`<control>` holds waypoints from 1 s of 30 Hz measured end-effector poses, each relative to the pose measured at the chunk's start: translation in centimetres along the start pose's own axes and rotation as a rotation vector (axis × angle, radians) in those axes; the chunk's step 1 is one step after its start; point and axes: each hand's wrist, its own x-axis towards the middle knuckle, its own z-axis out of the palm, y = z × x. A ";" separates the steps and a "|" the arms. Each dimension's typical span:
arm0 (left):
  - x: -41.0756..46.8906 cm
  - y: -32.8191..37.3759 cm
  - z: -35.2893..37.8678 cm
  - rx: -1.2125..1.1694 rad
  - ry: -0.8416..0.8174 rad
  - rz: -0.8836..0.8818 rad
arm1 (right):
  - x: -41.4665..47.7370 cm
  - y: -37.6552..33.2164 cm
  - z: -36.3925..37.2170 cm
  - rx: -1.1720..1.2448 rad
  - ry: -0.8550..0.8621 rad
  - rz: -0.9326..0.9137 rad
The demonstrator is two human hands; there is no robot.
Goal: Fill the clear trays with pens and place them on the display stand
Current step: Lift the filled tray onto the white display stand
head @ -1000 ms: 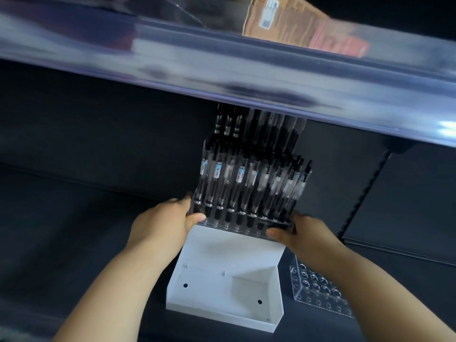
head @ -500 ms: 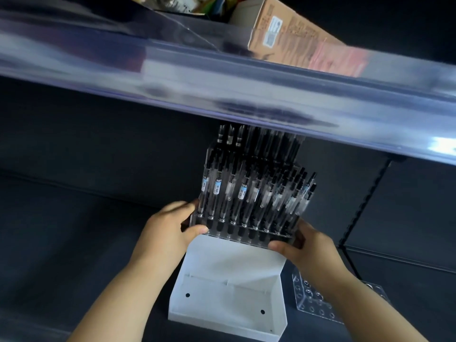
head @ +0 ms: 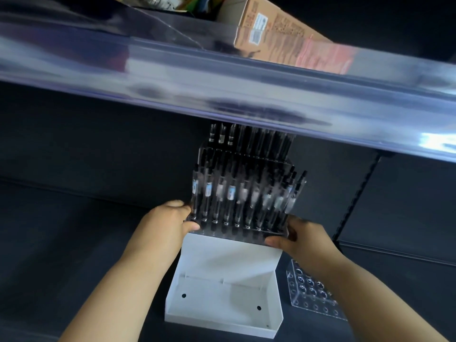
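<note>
A clear tray (head: 237, 230) packed with several upright black pens (head: 232, 193) sits at the middle step of the white display stand (head: 222, 292). My left hand (head: 167, 223) grips the tray's left end, thumb on the front edge. My right hand (head: 303, 238) grips its right end. Behind it, more pens (head: 246, 139) stand in a higher tray, their tops hidden by the shelf above. The stand's lowest step holds nothing.
An empty clear tray (head: 313, 292) with round holes lies on the dark shelf to the right of the stand. A glossy clear shelf edge (head: 222, 95) crosses overhead, with a cardboard box (head: 283, 38) on it. A notched upright (head: 355, 193) runs at right.
The tray of pens, held in both hands, has come slightly lower and nearer against the stand. The view has tilted, showing more of the box overhead.
</note>
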 end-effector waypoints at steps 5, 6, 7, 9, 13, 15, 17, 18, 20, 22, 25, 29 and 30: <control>0.1 -0.2 0.3 -0.079 0.038 -0.050 | 0.3 0.0 -0.1 -0.036 -0.026 -0.056; 0.0 -0.3 0.2 -0.092 0.044 -0.064 | 0.3 0.0 0.0 -0.042 -0.029 -0.052; 0.0 -0.3 0.3 -0.101 0.048 -0.070 | 0.2 0.0 0.0 -0.046 -0.029 -0.047; 0.1 -0.4 0.2 -0.110 0.051 -0.077 | 0.1 0.3 0.2 -0.027 -0.018 -0.030; -0.2 -0.4 0.2 -0.136 0.054 -0.097 | -0.2 0.7 0.1 0.033 0.014 0.062; -0.3 -0.4 0.2 -0.146 0.057 -0.098 | -0.2 0.6 -0.6 0.052 0.045 0.064; -0.5 -0.3 0.2 -0.160 0.054 -0.099 | -0.2 0.1 -1.4 0.141 0.097 0.059; -0.5 -0.3 0.2 -0.166 0.049 -0.102 | -0.1 -0.2 -1.8 0.217 0.125 0.064; -0.6 -0.3 0.3 -0.173 0.040 -0.113 | 0.3 -0.7 -2.4 0.360 0.177 0.083; -0.7 -0.3 0.3 -0.177 0.042 -0.113 | 0.6 -1.0 -2.8 0.391 0.223 0.084; -0.7 -0.3 0.4 -0.182 0.047 -0.104 | 0.7 -1.2 -3.1 0.352 0.268 0.046; -0.8 -0.3 0.5 -0.188 0.057 -0.110 | 0.7 -0.9 -2.8 0.314 0.277 0.000; -0.8 -0.3 0.6 -0.185 0.061 -0.108 | 0.7 -0.8 -2.7 0.309 0.272 -0.005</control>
